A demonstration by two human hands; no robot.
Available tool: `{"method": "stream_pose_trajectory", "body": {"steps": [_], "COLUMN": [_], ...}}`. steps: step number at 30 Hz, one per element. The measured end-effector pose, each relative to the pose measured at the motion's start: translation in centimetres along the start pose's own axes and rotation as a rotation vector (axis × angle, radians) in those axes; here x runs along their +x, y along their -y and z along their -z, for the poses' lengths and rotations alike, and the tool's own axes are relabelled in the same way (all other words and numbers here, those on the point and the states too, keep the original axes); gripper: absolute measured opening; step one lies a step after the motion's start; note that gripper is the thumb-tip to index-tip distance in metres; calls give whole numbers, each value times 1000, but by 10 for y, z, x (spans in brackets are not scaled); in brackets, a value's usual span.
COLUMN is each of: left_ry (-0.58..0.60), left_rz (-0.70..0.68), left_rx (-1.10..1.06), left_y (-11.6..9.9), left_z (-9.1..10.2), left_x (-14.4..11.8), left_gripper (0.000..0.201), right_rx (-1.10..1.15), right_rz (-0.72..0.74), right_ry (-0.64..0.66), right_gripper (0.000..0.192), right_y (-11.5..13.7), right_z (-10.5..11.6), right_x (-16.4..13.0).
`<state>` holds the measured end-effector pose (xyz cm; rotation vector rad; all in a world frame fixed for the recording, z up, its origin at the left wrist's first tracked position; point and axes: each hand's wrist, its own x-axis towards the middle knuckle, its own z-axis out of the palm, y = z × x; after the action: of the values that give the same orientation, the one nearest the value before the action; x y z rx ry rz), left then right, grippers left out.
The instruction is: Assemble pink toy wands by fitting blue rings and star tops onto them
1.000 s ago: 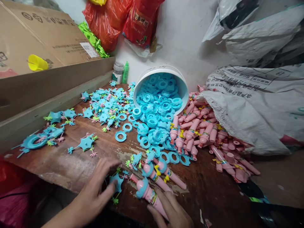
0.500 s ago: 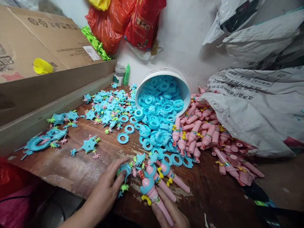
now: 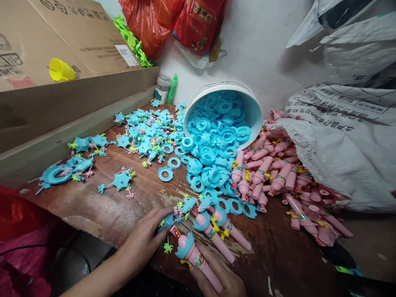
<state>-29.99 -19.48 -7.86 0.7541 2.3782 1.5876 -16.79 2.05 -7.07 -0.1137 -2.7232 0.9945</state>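
Note:
My right hand (image 3: pixel 221 274) is closed around a pink toy stick (image 3: pixel 198 260) with a round top, a blue collar, a red-and-white striped tip and a small yellow part. The stick slants, its tip toward my left hand. My left hand (image 3: pixel 150 235) has thumb and fingers around a blue star-shaped piece (image 3: pixel 168 221), partly hidden, with small green and pink figures about it. Just right of my hands, two more pink sticks with blue star caps, a nearer one (image 3: pixel 213 235) and a farther one (image 3: pixel 232 229), lie on the brown table (image 3: pixel 114 218).
A tipped white bucket (image 3: pixel 258 107) spills blue rings (image 3: pixel 210 154). Pink sticks (image 3: pixel 278 173) pour from a white woven sack (image 3: pixel 349 144) at right. Blue star pieces (image 3: pixel 142 130) cover the table's back left. A cardboard box (image 3: pixel 68 41) stands behind a wooden ledge (image 3: pixel 93 119).
My right hand has brought the pink stick left, closer to the piece in my left hand. The camera view has shifted, so the background sits farther right and slightly higher.

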Motion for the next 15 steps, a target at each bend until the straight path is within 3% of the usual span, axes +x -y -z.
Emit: {"method": "stream_pose_trajectory", "body": {"steps": [9,12,15], "left_ry": [37,51,78], "left_rz": [-3,-22,-26], "left_rx": [-24,-30,-49], "left_y": [6,6,4], "left_z": [0,0,2], "left_x": [0,0,1], "left_gripper": [49,50,55], "right_rx": [40,-16,-250], "right_rz": [-25,-30,5], "right_ry": [28,86,218], "right_gripper": [43,42,43], "right_y": [3,7,20], "right_z": [-5,5,26], "right_x": [7,14,29]}}
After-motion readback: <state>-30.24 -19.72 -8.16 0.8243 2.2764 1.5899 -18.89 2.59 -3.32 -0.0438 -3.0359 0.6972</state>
